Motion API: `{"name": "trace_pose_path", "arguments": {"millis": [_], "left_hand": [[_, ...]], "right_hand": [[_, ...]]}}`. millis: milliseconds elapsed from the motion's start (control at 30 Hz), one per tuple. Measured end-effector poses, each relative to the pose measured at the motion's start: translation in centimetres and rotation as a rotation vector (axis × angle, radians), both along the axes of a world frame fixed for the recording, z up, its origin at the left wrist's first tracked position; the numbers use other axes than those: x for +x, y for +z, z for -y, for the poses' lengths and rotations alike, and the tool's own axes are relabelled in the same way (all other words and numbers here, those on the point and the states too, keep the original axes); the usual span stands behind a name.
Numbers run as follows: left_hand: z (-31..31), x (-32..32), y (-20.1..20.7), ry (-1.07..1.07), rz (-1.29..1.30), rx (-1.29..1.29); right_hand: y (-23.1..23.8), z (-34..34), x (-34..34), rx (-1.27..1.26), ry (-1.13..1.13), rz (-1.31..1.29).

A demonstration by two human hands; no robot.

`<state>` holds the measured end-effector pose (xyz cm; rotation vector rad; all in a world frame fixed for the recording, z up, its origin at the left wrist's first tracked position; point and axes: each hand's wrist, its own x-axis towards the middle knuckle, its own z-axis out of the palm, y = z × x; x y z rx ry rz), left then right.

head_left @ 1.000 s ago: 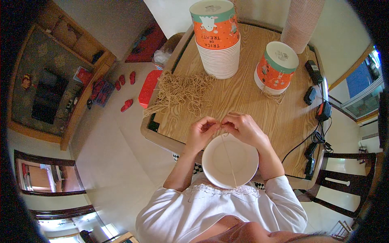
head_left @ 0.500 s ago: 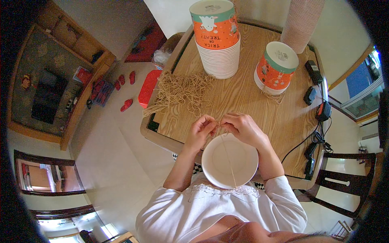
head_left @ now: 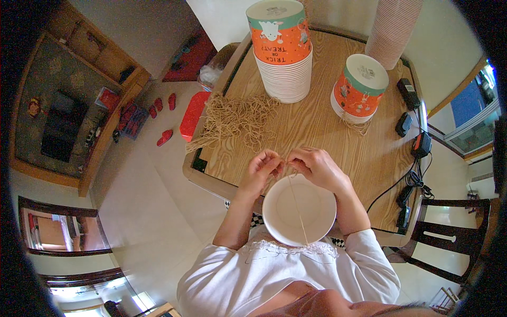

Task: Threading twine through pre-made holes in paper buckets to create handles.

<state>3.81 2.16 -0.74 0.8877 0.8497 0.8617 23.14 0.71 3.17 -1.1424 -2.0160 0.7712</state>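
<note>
Just in front of me a white paper bucket [head_left: 317, 214] tilts with its mouth toward me, against the table's near edge. A thin tan string [head_left: 299, 206] runs across its mouth from the far rim to the near rim. At the far rim my left hand [head_left: 263, 170] pinches the string with thumb and forefinger. Right beside it my right hand [head_left: 316, 166] pinches the string too, fingertips nearly touching the left ones. The string's ends are mostly hidden by the fingers. A loose heap of tan string [head_left: 237, 119] lies on the table beyond my left hand.
On the wooden table [head_left: 301, 124] stand a tall stack of upside-down orange paper buckets [head_left: 282, 47], a shorter stack [head_left: 360, 90] and a tall white stack [head_left: 393, 34]. Black adapters and cables [head_left: 414, 179] line the right edge. A red stool [head_left: 194, 116] is at left, a dark chair [head_left: 449, 238] at right.
</note>
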Motion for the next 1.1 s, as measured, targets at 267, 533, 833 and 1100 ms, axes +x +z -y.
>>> {"name": "trace_pose_path", "arguments": {"millis": [267, 533, 833, 1100], "left_hand": [[0.0, 0.0, -0.6, 0.068, -0.259, 0.246], [-0.1, -0.2, -0.5, 0.016, -0.276, 0.267], [-0.1, -0.2, -0.1, -0.021, 0.028, -0.021], [-0.5, -0.8, -1.4, -0.156, 0.251, -0.110]], "right_hand": [[0.3, 0.0, -0.1, -0.020, 0.019, 0.020], [0.4, 0.0, -0.2, 0.000, 0.023, 0.010], [0.7, -0.4, -0.1, 0.091, 0.177, -0.089], [0.5, -0.5, 0.3, 0.067, 0.248, -0.126]]}}
